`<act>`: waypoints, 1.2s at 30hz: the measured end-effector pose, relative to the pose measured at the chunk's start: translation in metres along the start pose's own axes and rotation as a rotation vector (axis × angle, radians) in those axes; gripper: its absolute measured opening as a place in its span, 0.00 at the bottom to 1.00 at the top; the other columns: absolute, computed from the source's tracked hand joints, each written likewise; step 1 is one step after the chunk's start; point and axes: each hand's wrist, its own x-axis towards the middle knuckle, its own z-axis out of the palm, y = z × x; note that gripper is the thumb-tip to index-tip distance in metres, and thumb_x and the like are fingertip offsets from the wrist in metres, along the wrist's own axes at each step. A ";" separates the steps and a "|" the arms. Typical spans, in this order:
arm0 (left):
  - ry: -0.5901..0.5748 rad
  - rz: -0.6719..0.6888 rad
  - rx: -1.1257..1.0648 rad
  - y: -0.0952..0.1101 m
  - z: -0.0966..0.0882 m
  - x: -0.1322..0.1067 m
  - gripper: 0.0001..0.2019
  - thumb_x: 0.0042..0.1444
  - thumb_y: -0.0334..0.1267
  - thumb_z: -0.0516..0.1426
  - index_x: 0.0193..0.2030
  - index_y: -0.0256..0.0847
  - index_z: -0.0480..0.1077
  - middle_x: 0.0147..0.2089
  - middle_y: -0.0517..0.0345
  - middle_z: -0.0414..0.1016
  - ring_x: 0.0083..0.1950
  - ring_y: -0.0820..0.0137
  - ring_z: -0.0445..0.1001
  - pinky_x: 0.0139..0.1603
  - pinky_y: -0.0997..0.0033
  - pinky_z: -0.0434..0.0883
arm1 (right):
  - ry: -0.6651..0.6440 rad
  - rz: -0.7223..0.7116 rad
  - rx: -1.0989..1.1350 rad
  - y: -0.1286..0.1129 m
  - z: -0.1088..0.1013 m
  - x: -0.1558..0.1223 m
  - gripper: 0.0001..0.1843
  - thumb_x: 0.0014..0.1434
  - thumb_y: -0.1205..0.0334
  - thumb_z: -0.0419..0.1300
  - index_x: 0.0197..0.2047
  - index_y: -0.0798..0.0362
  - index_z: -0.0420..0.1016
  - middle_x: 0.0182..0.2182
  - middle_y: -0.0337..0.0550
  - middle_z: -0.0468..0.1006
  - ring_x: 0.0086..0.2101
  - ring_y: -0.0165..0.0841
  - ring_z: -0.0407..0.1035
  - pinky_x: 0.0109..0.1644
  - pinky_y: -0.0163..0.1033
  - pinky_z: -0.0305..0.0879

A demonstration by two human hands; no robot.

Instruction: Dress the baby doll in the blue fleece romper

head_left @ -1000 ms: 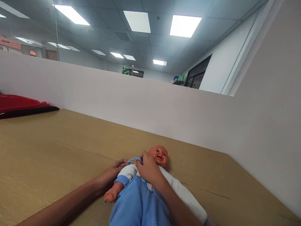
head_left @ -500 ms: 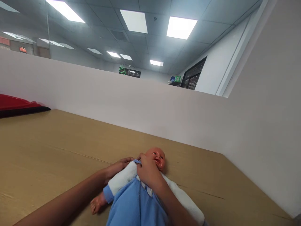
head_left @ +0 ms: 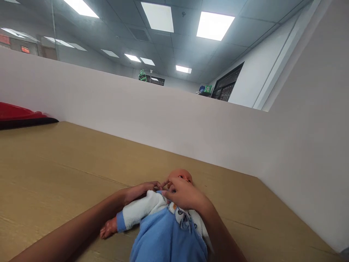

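A baby doll (head_left: 180,177) lies on its back on the brown cardboard-covered table (head_left: 54,163), dressed in a blue and white outfit (head_left: 166,233). My left hand (head_left: 139,191) grips the outfit's white shoulder at the doll's neck, fingers closed on the cloth. My right hand (head_left: 184,194) lies over the doll's chest and chin, fingers pinching the collar and hiding part of the face. The doll's bare hand (head_left: 107,229) sticks out of the blue-cuffed sleeve at the left.
White partition walls (head_left: 163,120) close the table at the back and right. A red and black object (head_left: 21,116) lies at the far left edge. Ceiling lights show above the partition.
The doll's sleeved arm has shifted further left and lower. My right hand has moved up over the doll's chin, covering more of the face. The left hand stays at the shoulder.
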 end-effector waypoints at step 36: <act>0.068 0.140 1.301 0.041 -0.007 -0.025 0.09 0.60 0.26 0.60 0.46 0.38 0.72 0.45 0.38 0.80 0.49 0.42 0.77 0.49 0.50 0.69 | 0.273 -0.010 0.054 0.007 -0.003 0.004 0.11 0.66 0.57 0.64 0.46 0.53 0.82 0.41 0.47 0.86 0.45 0.41 0.79 0.55 0.46 0.68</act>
